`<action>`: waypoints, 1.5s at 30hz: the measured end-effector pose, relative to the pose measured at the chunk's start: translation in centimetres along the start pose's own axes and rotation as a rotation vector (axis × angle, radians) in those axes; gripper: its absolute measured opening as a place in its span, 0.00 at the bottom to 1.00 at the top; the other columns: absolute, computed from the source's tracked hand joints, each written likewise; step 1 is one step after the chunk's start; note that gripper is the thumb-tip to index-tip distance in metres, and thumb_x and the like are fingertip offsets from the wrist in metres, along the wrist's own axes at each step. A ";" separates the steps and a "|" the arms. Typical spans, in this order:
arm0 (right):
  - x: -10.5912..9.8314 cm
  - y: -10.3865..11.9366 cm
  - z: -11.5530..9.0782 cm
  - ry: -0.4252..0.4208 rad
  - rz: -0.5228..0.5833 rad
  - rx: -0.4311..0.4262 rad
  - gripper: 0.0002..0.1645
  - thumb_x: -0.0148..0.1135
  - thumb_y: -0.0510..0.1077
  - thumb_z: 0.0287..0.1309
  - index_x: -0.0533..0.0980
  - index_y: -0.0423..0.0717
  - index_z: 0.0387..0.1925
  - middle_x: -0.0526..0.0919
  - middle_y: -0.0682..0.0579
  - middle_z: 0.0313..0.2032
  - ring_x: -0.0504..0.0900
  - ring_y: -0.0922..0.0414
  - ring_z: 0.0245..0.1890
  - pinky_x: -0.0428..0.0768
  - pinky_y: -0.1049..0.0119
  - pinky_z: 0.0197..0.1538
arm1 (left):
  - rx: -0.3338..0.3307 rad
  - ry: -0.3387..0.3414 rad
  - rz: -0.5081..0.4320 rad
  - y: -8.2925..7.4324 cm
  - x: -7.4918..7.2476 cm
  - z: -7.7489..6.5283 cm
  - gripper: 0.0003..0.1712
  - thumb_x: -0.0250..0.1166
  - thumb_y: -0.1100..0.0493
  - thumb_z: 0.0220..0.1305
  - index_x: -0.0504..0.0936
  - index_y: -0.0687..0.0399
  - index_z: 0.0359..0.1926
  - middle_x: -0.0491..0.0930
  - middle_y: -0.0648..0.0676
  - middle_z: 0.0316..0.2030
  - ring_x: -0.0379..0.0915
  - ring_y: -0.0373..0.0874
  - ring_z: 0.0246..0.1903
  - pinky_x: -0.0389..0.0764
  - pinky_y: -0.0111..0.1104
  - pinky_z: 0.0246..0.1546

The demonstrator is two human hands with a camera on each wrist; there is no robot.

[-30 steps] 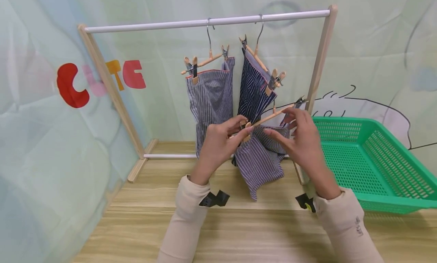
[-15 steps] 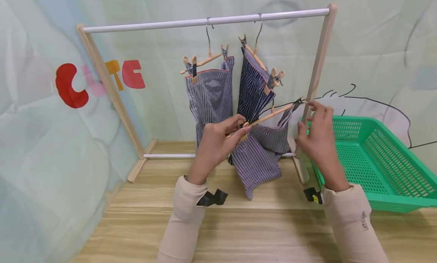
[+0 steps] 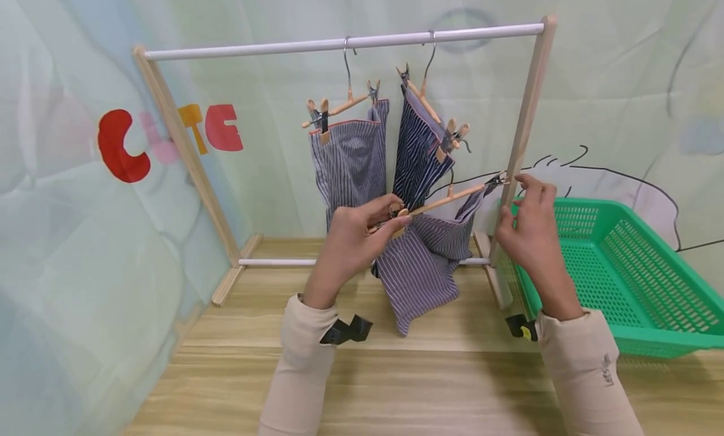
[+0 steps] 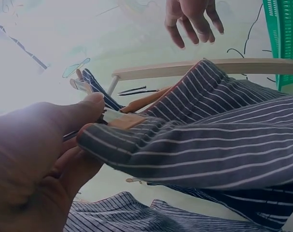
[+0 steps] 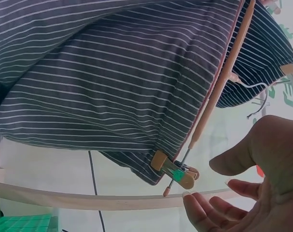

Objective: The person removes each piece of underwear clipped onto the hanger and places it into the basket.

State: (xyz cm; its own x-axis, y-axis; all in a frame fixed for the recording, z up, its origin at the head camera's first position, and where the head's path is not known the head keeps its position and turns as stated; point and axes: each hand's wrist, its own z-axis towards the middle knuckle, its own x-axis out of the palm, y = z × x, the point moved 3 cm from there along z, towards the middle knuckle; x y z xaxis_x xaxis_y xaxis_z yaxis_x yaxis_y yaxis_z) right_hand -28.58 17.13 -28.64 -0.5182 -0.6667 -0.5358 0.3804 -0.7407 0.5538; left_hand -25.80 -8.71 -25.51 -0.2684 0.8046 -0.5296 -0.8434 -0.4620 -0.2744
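- Striped trousers (image 3: 417, 277), if the folds read right, hang between the hands from a wooden clip hanger (image 3: 441, 203).
- Left hand (image 3: 352, 238) pinches the left clip (image 4: 124, 121), presumably bearing the hanger's weight.
- Right hand (image 3: 530, 228), thumb and fingers apart, is beside the right clip (image 5: 171, 170), holding nothing.
- Beyond both: rack (image 3: 254, 50); green basket (image 3: 656, 338) right of the right hand.

The person's left forearm (image 3: 301, 379) slants toward one o'clock while the right forearm (image 3: 585, 379) leans toward eleven. I see the left hand (image 3: 352, 242) pinching, its thumb (image 4: 86, 110) pressed in opposite the index finger (image 3: 383, 203). At its three o'clock, well apart, the right hand (image 3: 534, 232) is raised with fingers (image 5: 198, 212) gently bent, and its thumb (image 5: 233, 159) stands clear of those fingertips.
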 end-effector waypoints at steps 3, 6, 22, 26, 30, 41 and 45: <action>0.0 -0.1 0.0 0.000 0.002 -0.002 0.31 0.47 0.31 0.61 0.53 0.33 0.64 0.55 0.28 0.56 0.68 0.37 0.49 0.75 0.40 0.40 | 0.002 0.005 -0.002 0.0 -0.1 0.0 0.09 0.65 0.57 0.60 0.82 0.56 0.40 0.81 0.49 0.20 0.60 0.28 0.09 0.56 0.27 0.07; 0.0 -0.1 0.0 -0.001 0.001 0.000 0.30 0.48 0.31 0.61 0.53 0.34 0.64 0.55 0.29 0.56 0.68 0.38 0.50 0.75 0.41 0.40 | -0.004 0.003 -0.012 0.0 -0.2 -0.1 0.09 0.66 0.59 0.59 0.82 0.58 0.40 0.81 0.50 0.20 0.61 0.28 0.09 0.58 0.27 0.08; -0.3 -0.3 0.4 0.045 -0.043 -0.019 0.31 0.49 0.34 0.64 0.53 0.34 0.66 0.56 0.27 0.58 0.67 0.34 0.51 0.71 0.36 0.47 | -0.016 0.020 -0.122 0.1 -0.8 -0.2 0.09 0.67 0.66 0.56 0.81 0.64 0.40 0.86 0.58 0.31 0.81 0.35 0.27 0.82 0.26 0.26; -0.5 -0.7 0.5 0.071 -0.047 -0.008 0.29 0.51 0.34 0.64 0.57 0.33 0.64 0.59 0.28 0.58 0.66 0.35 0.51 0.73 0.39 0.47 | -0.009 0.028 -0.117 0.1 -0.8 -0.2 0.10 0.66 0.68 0.56 0.81 0.65 0.40 0.86 0.58 0.31 0.80 0.35 0.28 0.82 0.27 0.27; -0.9 -1.1 0.5 0.105 -0.037 -0.002 0.26 0.50 0.32 0.63 0.59 0.31 0.62 0.62 0.28 0.56 0.67 0.35 0.49 0.73 0.39 0.46 | -0.009 0.044 -0.129 0.1 -0.8 -0.2 0.11 0.65 0.71 0.56 0.80 0.66 0.41 0.86 0.60 0.33 0.80 0.34 0.31 0.82 0.27 0.29; -1.7 -2.2 0.4 0.179 -0.037 0.000 0.17 0.49 0.36 0.67 0.66 0.33 0.55 0.73 0.30 0.51 0.73 0.36 0.51 0.76 0.43 0.35 | 0.013 0.058 -0.163 0.1 -0.8 -0.3 0.10 0.64 0.72 0.56 0.80 0.67 0.42 0.85 0.61 0.34 0.80 0.36 0.32 0.83 0.28 0.29; -2.2 -2.8 0.4 0.223 -0.057 -0.030 0.16 0.52 0.38 0.66 0.69 0.36 0.53 0.78 0.31 0.47 0.75 0.37 0.49 0.76 0.43 0.36 | 0.010 0.076 -0.177 0.0 -0.8 -0.3 0.10 0.64 0.72 0.56 0.80 0.66 0.41 0.85 0.60 0.34 0.80 0.36 0.32 0.83 0.28 0.30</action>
State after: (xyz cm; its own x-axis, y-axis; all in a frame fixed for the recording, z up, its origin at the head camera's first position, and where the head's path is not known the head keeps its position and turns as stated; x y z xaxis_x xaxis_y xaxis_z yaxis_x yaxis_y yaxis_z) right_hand -28.80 20.72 -28.77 -0.3582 -0.6231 -0.6953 0.3797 -0.7776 0.5012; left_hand -25.43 -9.51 -25.32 -0.0794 0.8425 -0.5329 -0.8789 -0.3114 -0.3614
